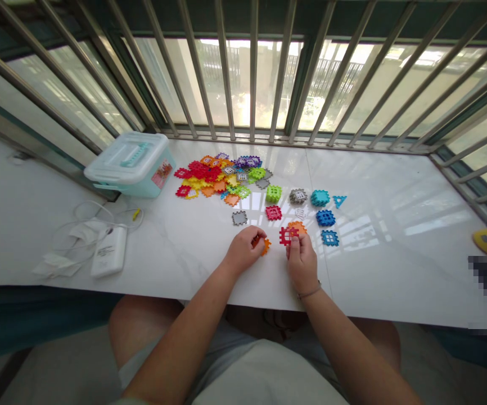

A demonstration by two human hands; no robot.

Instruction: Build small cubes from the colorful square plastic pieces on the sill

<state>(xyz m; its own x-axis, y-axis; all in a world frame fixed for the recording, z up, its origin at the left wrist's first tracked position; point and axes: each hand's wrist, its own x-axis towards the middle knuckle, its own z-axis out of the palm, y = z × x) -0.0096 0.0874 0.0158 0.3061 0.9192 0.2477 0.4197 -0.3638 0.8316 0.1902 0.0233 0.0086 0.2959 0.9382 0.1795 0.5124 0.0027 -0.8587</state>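
My left hand (247,247) is closed around an orange interlocking tile (266,246), whose notched edge sticks out past my fingers. Between thumb and fingers, my right hand (301,260) pinches a red window tile (286,236). Just behind that red piece shows another orange tile (298,226); whether it is also held I cannot tell. Ahead of my hands lie a grey tile (239,218), a red tile stack (274,212), a green stack (274,194) and a clear tile (300,214). To the right are blue tiles (325,217).
A heap of mixed tiles (210,177) lies back left, beside a lidded plastic box (129,163). A white power bank (109,251) with cables rests at left. Turquoise tiles (320,197) and a blue triangle (339,201) sit right. Metal bars (253,73) edge the white surface.
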